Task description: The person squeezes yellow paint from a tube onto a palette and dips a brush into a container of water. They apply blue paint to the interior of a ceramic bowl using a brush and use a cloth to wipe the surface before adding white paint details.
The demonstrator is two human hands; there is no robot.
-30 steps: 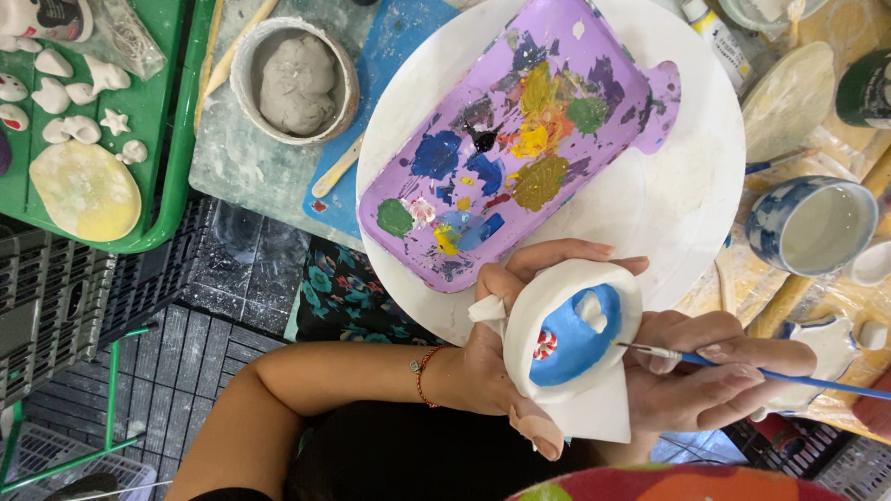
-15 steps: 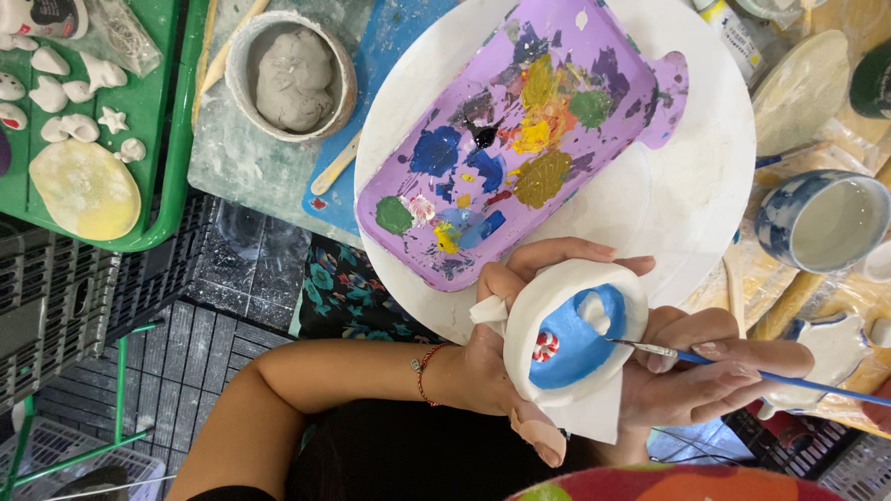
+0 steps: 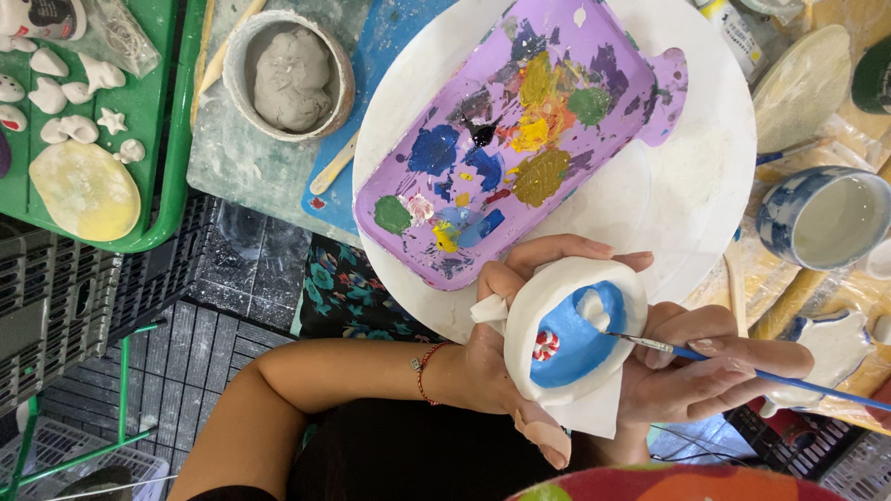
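Blue glaze covered the inside of the small white ceramic dish (image 3: 571, 339), which sat tilted toward the camera over the person's lap, just below the round white plate (image 3: 687, 195). Left hand (image 3: 501, 353) was closed round the dish from behind, thumb low on the rim, fingers curled over the top edge, a white tissue (image 3: 594, 417) pressed beneath it. Right hand (image 3: 710, 366) pinched a thin blue-handled paintbrush (image 3: 742, 369) between thumb and fingers; bristle tip touched the blue just beside a raised white bump and near a small red-and-white striped detail.

Judgement: step was fine edge work. Best kept steady by bracing the right hand against the left, light strokes, little paint on the tip, staying off the white bump and stripes. Purple plastic palette tray (image 3: 520, 139) with mixed paints lay on the plate, near for reloading. Left wrist was bent inward, forearm across the body.
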